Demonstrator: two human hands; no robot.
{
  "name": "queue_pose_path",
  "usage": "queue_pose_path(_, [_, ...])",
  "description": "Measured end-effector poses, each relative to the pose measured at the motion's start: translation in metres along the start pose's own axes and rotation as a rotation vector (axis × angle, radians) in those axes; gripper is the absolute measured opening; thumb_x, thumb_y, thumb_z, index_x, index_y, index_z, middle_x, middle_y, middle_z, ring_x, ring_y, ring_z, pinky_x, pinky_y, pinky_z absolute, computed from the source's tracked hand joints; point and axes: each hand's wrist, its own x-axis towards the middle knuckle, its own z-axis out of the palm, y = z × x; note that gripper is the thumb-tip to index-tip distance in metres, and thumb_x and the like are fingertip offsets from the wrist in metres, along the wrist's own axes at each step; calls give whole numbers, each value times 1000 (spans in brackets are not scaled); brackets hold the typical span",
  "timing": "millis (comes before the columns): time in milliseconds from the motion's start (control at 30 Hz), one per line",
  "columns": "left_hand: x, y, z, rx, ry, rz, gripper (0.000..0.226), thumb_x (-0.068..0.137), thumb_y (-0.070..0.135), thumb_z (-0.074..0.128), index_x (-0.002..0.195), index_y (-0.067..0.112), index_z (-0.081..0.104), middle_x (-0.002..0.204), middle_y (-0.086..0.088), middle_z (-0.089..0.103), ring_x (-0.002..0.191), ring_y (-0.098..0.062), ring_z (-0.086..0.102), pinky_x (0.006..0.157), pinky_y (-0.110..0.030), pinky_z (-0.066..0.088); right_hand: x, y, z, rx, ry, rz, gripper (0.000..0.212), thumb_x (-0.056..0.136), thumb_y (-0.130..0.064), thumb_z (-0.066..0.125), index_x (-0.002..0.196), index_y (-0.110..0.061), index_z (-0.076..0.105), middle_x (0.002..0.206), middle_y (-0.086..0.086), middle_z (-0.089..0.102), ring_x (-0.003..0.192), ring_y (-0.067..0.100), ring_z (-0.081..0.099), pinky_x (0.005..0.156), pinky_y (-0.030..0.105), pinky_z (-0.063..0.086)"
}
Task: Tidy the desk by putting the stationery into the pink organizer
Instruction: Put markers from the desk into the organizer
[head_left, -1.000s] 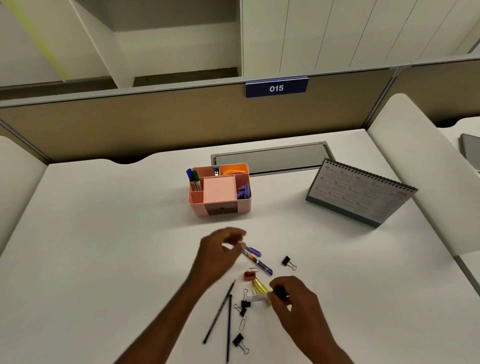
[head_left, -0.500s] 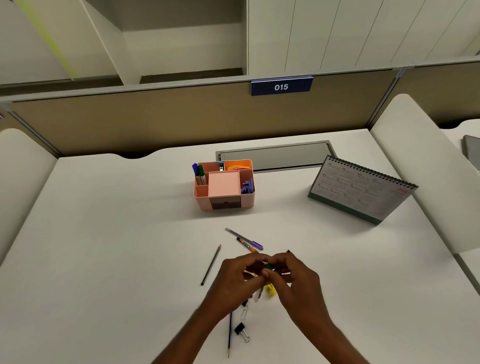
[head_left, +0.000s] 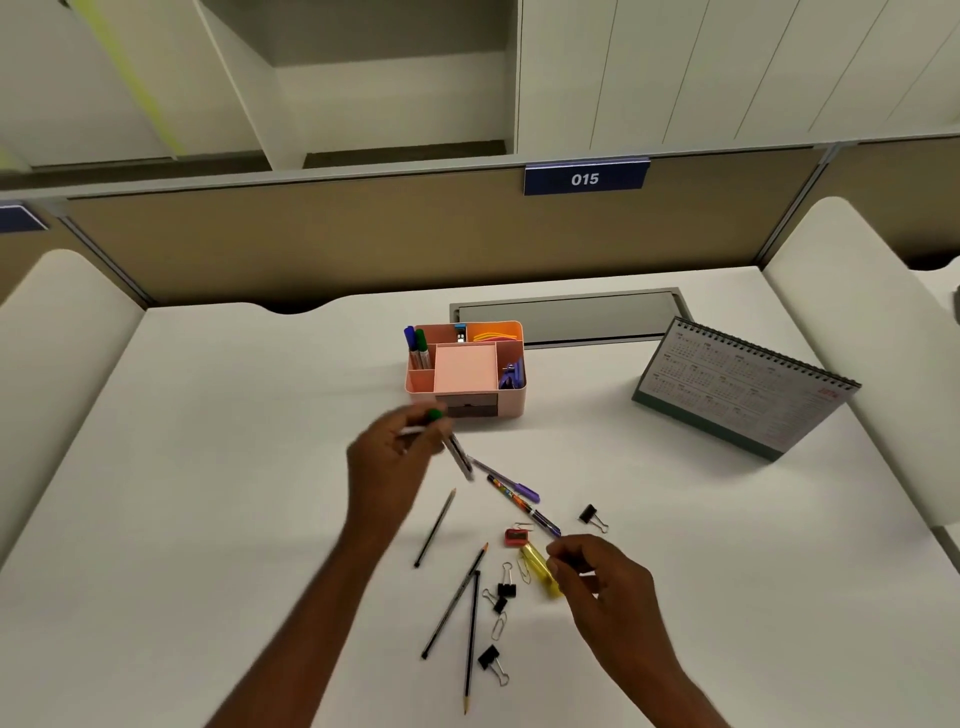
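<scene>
The pink organizer (head_left: 511, 405) stands mid-desk with blue and green markers, orange bands, a pink note pad and purple items inside. My left hand (head_left: 395, 462) holds a green-capped marker (head_left: 447, 441) just in front of the organizer. My right hand (head_left: 602, 582) hovers with curled fingers at a yellow highlighter (head_left: 540, 566); I cannot tell whether it grips it. Loose on the desk lie a purple pen (head_left: 511, 483), a patterned pen (head_left: 522, 512), a red sharpener (head_left: 515, 537), three pencils (head_left: 435, 527), black binder clips (head_left: 592, 516) and paper clips.
A desk calendar (head_left: 737, 384) stands at the right. A grey cable tray lid (head_left: 571, 319) lies behind the organizer. A beige partition with a "015" plate (head_left: 586, 178) closes the back. White side panels flank the desk.
The hands were together over the pile half a second ago. Now my left hand has lifted away toward the organizer with the green-capped marker; my right hand stays low by the highlighter.
</scene>
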Motion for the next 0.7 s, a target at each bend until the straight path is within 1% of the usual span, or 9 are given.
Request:
queue_pose_path(167, [74,23,-24,117,223,207,22,84,28,85,104,21,77,93,5,79,86,-15,76,84,-38,63,-3,11,-3,-48,-17,35,25,93,-14,73,98,-38,70,96,-19,72,90,11,70,72,16,54])
queue_pose_path(267, [113,31,-25,143,302,273,26,83,29,85,104,17,75,92,3,78,84,-11,76,82,-30,62,-2,16,-5,-57,-9,50,25,93,-13,73,98,-37,71,96,-19,72,88,12,70,70,15,52])
queue_pose_path(367, [142,28,-19,196,316,302,28,83,26,85,104,12,74,92,1,78,82,-9,75,79,-21,60,0,18,-5,-62,-8,70,23,93,-15,73,98,-37,71,96,-19,72,88,11,70,70,14,52])
queue_pose_path(500, [164,10,-9,343,311,286,27,85,26,85,103,10,74,95,-1,78,84,-10,74,71,-11,55,6,18,-5,-72,-10,94,21,93,-18,73,100,-38,71,97,-24,71,90,6,70,71,13,53])
queue_pose_path(600, [173,-7,-4,402,302,237,24,86,24,83,104,10,74,97,-3,78,88,-14,75,72,-12,53,10,20,-6,-79,-9,103,21,94,-19,73,100,-39,71,97,-26,70,90,4,69,72,13,53])
queue_pose_path(700, [177,-21,0,437,293,221,21,87,21,82,104,10,74,100,-5,79,90,-15,75,70,-13,52,11,21,-7,-76,-17,112,21,94,-20,73,101,-39,70,98,-26,70,90,5,70,73,17,56])
